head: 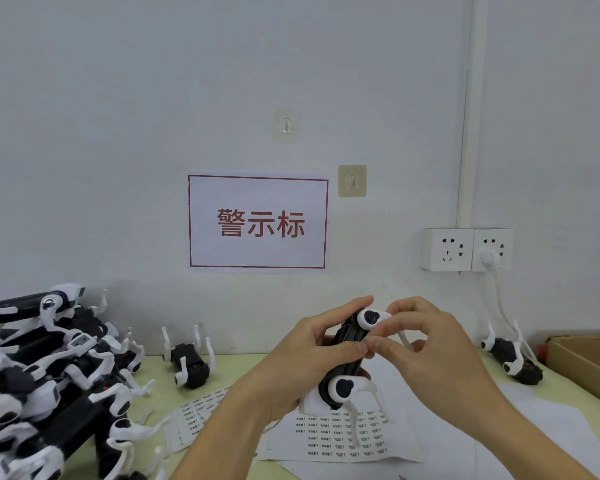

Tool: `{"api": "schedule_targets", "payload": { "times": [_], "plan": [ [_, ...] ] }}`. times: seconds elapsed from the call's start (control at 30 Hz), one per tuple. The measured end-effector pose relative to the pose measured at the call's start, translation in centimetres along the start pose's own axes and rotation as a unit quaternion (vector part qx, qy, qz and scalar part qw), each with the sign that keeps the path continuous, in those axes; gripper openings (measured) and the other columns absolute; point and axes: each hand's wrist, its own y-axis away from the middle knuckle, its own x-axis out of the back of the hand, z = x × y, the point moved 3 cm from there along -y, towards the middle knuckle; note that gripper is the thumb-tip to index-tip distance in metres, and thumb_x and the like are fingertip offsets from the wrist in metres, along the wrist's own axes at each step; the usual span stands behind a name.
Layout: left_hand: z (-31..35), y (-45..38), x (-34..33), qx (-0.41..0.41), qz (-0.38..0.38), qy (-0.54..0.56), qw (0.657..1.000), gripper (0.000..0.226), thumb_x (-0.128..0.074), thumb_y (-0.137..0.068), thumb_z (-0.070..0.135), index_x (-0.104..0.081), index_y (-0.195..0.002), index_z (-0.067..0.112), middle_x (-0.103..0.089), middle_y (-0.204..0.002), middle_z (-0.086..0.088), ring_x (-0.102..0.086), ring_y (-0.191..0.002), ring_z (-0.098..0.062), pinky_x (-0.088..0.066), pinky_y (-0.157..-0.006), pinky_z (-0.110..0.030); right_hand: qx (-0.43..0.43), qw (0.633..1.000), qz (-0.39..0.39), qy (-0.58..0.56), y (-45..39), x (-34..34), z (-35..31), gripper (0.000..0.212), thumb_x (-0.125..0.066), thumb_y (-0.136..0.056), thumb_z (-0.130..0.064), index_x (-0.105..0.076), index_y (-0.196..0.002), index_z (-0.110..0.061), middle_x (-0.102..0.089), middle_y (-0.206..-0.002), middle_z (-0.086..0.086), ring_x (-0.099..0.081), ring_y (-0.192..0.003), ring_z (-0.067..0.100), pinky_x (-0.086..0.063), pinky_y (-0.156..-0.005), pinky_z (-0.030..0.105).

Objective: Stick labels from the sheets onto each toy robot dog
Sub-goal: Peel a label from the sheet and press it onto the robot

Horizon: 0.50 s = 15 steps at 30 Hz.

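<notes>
My left hand (309,355) wraps the black body of the toy robot dog (349,358), fingers curled round its back and thumb laid across the side facing me, so it hangs in the air above the label sheets (340,434). My right hand (426,351) meets it from the other side, thumb and forefinger pinched together right at my left thumb tip. I judge a label sits in that pinch, though it is too small to make out.

The risk is in that pinch. If I press before the label lies flat it may crease or go on crooked, and if it clings to my fingertip it can lift off again when I let go. The dog's thin white legs dangle over the sheets and could snag or scuff them as I lower it.

Further off, a dog (187,365) lies upside down on the table (243,367), with another dog (513,362) to the right. The heap of dogs (45,375) to my left looks loosely stacked, so a careless reach could tumble it.
</notes>
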Motion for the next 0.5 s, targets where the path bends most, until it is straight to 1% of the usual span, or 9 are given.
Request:
{"api": "schedule_targets", "payload": {
  "times": [0.13, 0.23, 0.3, 0.37, 0.4, 0.43, 0.5],
  "plan": [
    [0.00, -0.06, -0.03, -0.002, 0.003, 0.001, 1.000, 0.055, -0.067, -0.087, 0.017, -0.062, -0.125, 0.055, -0.074, -0.111, -0.011, -0.072, -0.095, -0.025, -0.057, -0.094, -0.039, 0.009, 1.000, 0.006, 0.004, 0.06, -0.10, 0.00, 0.018, -0.081, -0.079, -0.025, -0.076, -0.064, -0.034, -0.058, -0.101, -0.019, -0.055, -0.094, -0.007, -0.033, -0.068, 0.015],
    [0.01, -0.13, -0.14, -0.004, 0.016, -0.009, 1.000, 0.054, -0.068, -0.084, 0.019, -0.063, -0.124, 0.055, -0.073, -0.112, -0.013, -0.071, -0.094, -0.030, -0.054, -0.099, -0.050, 0.016, 1.000, 0.017, 0.003, 0.06, -0.22, -0.06, 0.019, -0.082, -0.078, -0.023, -0.076, -0.064, -0.035, -0.059, -0.100, -0.018, -0.055, -0.094, -0.007, -0.034, -0.070, 0.015],
    [0.06, -0.12, -0.24, -0.005, 0.023, -0.011, 1.000, 0.053, -0.067, -0.082, 0.020, -0.064, -0.122, 0.055, -0.073, -0.112, -0.016, -0.069, -0.090, -0.029, -0.052, -0.101, -0.055, 0.020, 0.999, 0.027, 0.002, 0.07, -0.37, -0.04, 0.021, -0.083, -0.077, -0.022, -0.076, -0.064, -0.036, -0.060, -0.100, -0.017, -0.055, -0.084, -0.009, -0.033, -0.069, 0.015],
    [0.13, -0.09, -0.30, -0.008, 0.026, -0.010, 1.000, 0.051, -0.067, -0.081, 0.020, -0.066, -0.119, 0.054, -0.072, -0.111, -0.018, -0.066, -0.086, -0.025, -0.052, -0.100, -0.056, 0.022, 0.999, 0.039, 0.002, 0.16, -0.54, 0.04, 0.022, -0.084, -0.077, -0.021, -0.076, -0.064, -0.036, -0.061, -0.099, -0.017, -0.053, -0.070, -0.011, -0.035, -0.066, 0.013],
    [0.14, -0.07, -0.32, -0.009, 0.027, -0.008, 1.000, 0.051, -0.067, -0.080, 0.020, -0.066, -0.118, 0.053, -0.072, -0.110, -0.018, -0.066, -0.085, -0.024, -0.051, -0.099, -0.055, 0.023, 0.999, 0.046, 0.004, 0.22, -0.61, 0.07, 0.023, -0.084, -0.076, -0.020, -0.075, -0.063, -0.036, -0.061, -0.098, -0.017, -0.052, -0.068, -0.012, -0.037, -0.065, 0.011],
    [0.14, -0.07, -0.35, -0.010, 0.027, -0.006, 1.000, 0.050, -0.066, -0.080, 0.020, -0.067, -0.117, 0.053, -0.072, -0.110, -0.019, -0.065, -0.084, -0.024, -0.051, -0.098, -0.054, 0.026, 0.998, 0.053, 0.004, 0.29, -0.67, 0.09, 0.024, -0.085, -0.076, -0.018, -0.075, -0.062, -0.036, -0.061, -0.096, -0.018, -0.054, -0.071, -0.012, -0.037, -0.066, 0.010],
    [0.13, -0.08, -0.41, -0.011, 0.030, -0.002, 0.999, 0.049, -0.066, -0.079, 0.019, -0.068, -0.115, 0.053, -0.072, -0.109, -0.020, -0.065, -0.083, -0.023, -0.052, -0.097, -0.052, 0.029, 0.997, 0.065, 0.002, 0.39, -0.75, 0.05, 0.027, -0.085, -0.075, -0.016, -0.075, -0.064, -0.039, -0.061, -0.094, -0.021, -0.057, -0.084, -0.008, -0.037, -0.067, 0.010]
  ]
}}
